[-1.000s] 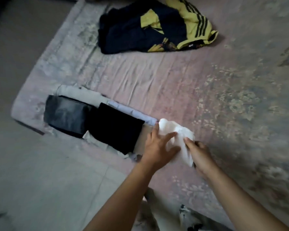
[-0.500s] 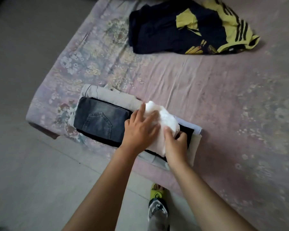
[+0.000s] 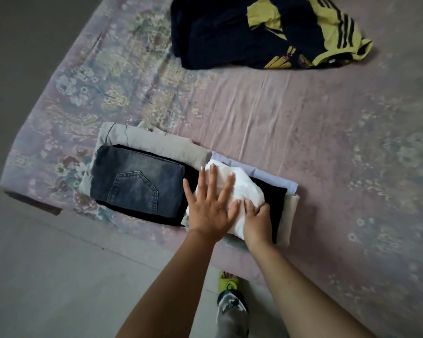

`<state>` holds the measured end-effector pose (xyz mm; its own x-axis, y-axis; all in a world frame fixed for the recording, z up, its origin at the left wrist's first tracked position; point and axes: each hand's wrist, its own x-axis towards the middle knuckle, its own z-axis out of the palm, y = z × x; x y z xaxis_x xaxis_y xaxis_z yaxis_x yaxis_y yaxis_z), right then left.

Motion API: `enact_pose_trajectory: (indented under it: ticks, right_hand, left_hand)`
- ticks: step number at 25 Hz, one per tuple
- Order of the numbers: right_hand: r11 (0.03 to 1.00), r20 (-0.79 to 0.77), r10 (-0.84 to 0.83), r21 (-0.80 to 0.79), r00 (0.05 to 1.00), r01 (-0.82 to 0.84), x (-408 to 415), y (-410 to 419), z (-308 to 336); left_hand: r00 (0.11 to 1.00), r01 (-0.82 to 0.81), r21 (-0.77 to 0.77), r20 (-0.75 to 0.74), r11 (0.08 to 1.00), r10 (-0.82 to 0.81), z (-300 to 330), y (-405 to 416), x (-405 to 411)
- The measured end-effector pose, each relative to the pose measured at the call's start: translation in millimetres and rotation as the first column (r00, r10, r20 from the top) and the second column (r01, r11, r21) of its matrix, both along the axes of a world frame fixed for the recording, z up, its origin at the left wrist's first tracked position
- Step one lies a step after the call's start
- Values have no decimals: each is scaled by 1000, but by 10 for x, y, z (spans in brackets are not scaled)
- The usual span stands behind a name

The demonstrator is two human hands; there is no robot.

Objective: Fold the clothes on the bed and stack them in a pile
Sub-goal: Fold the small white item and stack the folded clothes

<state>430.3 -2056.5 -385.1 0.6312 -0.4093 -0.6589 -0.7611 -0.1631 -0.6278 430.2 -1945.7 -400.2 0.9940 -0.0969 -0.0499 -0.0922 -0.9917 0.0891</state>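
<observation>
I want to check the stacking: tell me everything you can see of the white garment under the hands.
The white garment is soft, wrinkled cloth folded into a small lumpy bundle. It lies on the black folded garment on the stack, beside the folded jeans. The left hand presses it flat with spread fingers; the right hand grips its near edge.

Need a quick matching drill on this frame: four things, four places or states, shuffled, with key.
Things:
1. white garment
2. jeans
3. navy-yellow clothes
4. left hand

States:
A. unfolded heap at the bed's far side
B. folded, back pocket up, left part of the pile
C. flat, fingers spread, pressing down
D. on the pile, under both hands

Pairs: 1-D, 2-B, 3-A, 4-C
</observation>
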Motion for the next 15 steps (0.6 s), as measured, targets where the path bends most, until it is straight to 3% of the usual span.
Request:
enact_pose_trajectory:
  ticks: [2,4,5,7,9,11,13,15]
  right_hand:
    - [997,34,42,-58,999,-40,-4,17,11]
    - [915,134,221,-370,966,-158,-28,15,131]
    - [801,212,391,-558,896,-218,-66,-1,204]
    - [470,209,789,-811,577,-348,-155,-79,234]
    - [263,54,920,-818,387,-511,-227,-203,220]
    - [113,-115,943,-773,313,-624,-284,-304,147]
    - [34,-223,931,-735,288,-677,-278,-333,64]
    - [40,-258,920,-685,294,-728,-244,-303,31]
  left_hand:
    - [1000,-7,-6,-15,1000,7,9,-14,13]
    - [1000,-1,-17,-8,1000,1,99,-15,57]
    - [999,46,-45,9,998,-46,169,8,45]
    - [972,230,-81,63,970,-226,290,152,-7]
    - [904,423,-48,96,905,-418,302,362,-55]
    - [881,472,0,46,882,-471,239,465,-129]
    - [893,449,13,4,893,-449,122,444,-161]
    - [902,431,40,-52,901,-429,69,405,-179]
